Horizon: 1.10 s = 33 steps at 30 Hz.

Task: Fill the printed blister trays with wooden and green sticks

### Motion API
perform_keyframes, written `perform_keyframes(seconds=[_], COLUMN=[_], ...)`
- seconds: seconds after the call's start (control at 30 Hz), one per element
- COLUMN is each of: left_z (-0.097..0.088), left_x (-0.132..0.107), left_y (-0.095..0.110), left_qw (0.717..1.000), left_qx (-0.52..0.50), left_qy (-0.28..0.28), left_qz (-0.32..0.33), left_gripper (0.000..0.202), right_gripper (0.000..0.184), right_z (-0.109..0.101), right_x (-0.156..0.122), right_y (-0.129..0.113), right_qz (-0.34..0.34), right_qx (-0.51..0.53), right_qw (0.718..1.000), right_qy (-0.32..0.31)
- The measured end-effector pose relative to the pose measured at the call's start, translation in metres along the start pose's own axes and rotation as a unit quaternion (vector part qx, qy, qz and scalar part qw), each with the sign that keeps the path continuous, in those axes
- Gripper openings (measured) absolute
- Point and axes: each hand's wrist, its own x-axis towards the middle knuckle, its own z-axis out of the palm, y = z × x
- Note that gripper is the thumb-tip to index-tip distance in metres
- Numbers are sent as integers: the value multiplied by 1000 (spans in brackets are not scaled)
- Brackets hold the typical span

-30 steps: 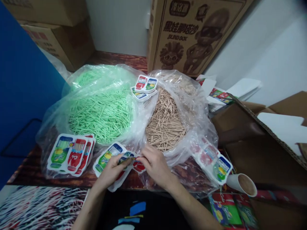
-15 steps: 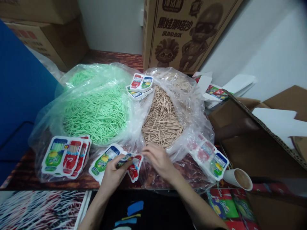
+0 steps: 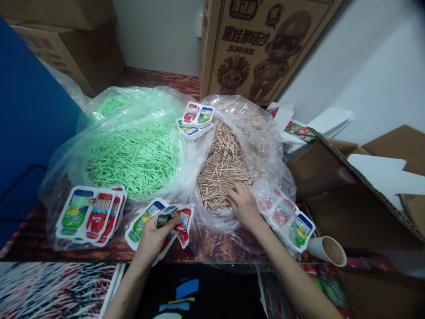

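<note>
My left hand is closed on a folded blister card with red Cola and green Sprite prints, held over other cards near the table's front edge. Beneath it, a Sprite-and-Cola card lies partly hidden by the hand. My right hand rests at the lower right of a heap of thin brown sticks in a clear plastic bag. Its fingers are curled together against the sticks; whatever they pinch is hidden. Left of that heap lies a bag of thin green sticks.
Stacked cards filled with sticks lie at the left front. More cards sit between the bags, others at the right. A paper cup tilts at the table edge. An open carton stands right, a Blind Box carton behind.
My right hand has moved away from the card, right and forward onto the brown sticks. The left hand stays near its place, still holding the card.
</note>
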Motion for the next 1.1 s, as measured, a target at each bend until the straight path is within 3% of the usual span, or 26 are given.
perform_keyframes(seconds=[0.13, 0.3, 0.5, 0.7, 0.8, 0.93, 1.1], left_z=[-2, -3, -7, -16, -19, -20, -19], left_x=[0, 1, 3, 2, 3, 4, 3], left_y=[0, -4, -9, -19, -24, -26, -25], left_qw=[999, 999, 1000, 999, 999, 998, 998], left_qx=[-28, -28, -30, -49, -48, -54, -63], left_qy=[20, 16, -2, 12, 9, 3, 8], left_qz=[2, -4, -3, 0, -14, -17, -10], left_gripper=[15, 14, 15, 20, 20, 21, 21], right_gripper=[11, 13, 18, 14, 12, 17, 27], right_z=[8, 14, 14, 3, -6, -12, -11], right_x=[1, 10, 33, 39, 35, 25, 7], right_y=[-2, -11, 1, 10, 12, 16, 14], right_qz=[57, 109, 163, 148, 91, -18, -47], right_qx=[6, -37, 101, 197, 235, 128, -4], right_qw=[998, 993, 977, 966, 967, 988, 989], right_qy=[14, -24, -92, -76, -38, -80, -142])
